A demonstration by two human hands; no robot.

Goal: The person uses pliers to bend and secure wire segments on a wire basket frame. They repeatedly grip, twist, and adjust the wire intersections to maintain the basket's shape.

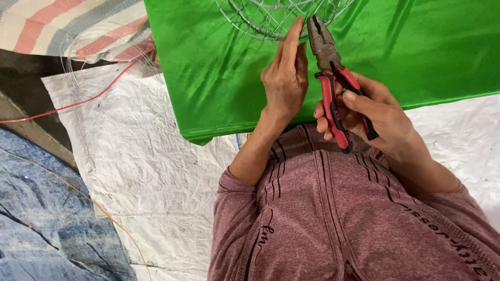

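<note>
A round frame of thin silver wire [271, 21] lies on a shiny green cloth [416, 57] at the top of the head view, partly cut off by the edge. My left hand [285, 80] rests on the cloth with its fingers stretched to the frame's near rim, touching the wire. Beside it, my right hand [372, 112] grips the red-and-black handles of a pair of pliers [329, 67]. The pliers' dark jaws point up at the wire rim, close to my left fingertips. Whether the jaws pinch a wire I cannot tell.
The green cloth covers a raised surface in front of me. Below it lies crumpled white sheeting [140, 156], with a blue tarp [47, 224] at lower left and a striped sack [78, 26] at upper left. A red wire [78, 103] and thin loose wires trail across the floor.
</note>
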